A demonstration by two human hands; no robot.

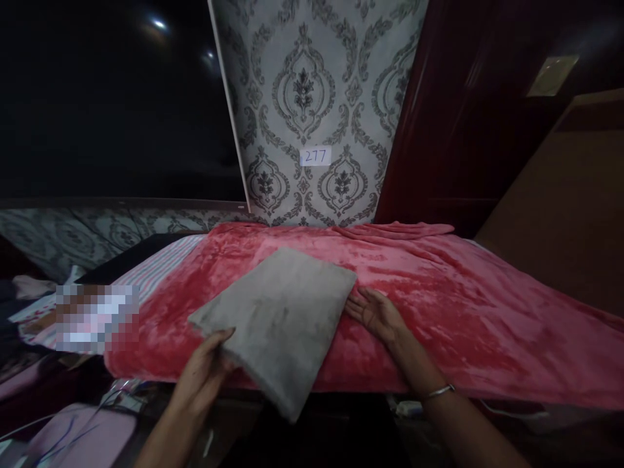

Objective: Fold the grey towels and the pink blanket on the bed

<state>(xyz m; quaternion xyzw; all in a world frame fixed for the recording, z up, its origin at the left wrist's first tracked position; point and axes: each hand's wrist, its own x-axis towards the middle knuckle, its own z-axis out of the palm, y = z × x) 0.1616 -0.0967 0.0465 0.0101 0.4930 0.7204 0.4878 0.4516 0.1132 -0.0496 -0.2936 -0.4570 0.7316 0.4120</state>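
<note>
A folded grey cloth (277,318) lies tilted on a red plush blanket (463,305) and hangs a little over the near edge. My left hand (205,374) grips the cloth's near left edge, thumb on top. Palm up and fingers spread, my right hand (377,315) rests on the blanket against the cloth's right edge. A metal bangle (439,391) circles my right wrist.
A striped sheet (160,260) shows under the blanket at the left. Patterned grey wallpaper with a label reading 277 (315,156) stands behind. Dark wooden panels (468,117) rise at the right. Cables and pink fabric (78,432) lie at the lower left.
</note>
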